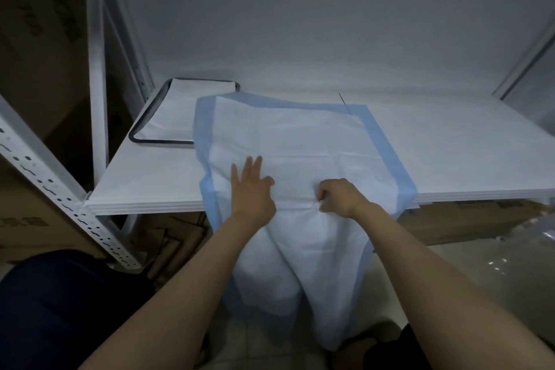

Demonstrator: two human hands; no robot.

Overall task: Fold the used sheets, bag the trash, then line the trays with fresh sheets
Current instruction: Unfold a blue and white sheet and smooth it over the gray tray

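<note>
Left hand [251,186] flat with straight fingers on blue-edged absorbent sheet [300,141], right hand [338,198] pinching its fold, sheet draped over white shelf [450,141] edge, lined tray [168,117] behind

Both bare forearms reach forward. The left hand [252,189] lies flat, fingers straight; the right hand [339,198] curls, pinching the sheet [300,135].

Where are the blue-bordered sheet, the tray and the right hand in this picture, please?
blue-bordered sheet [300,135]: head view, on its white middle.
tray [162,142]: head view, on its dark near rim.
right hand [339,197]: head view, on the back of the hand, whose fingers pinch the sheet.
</note>
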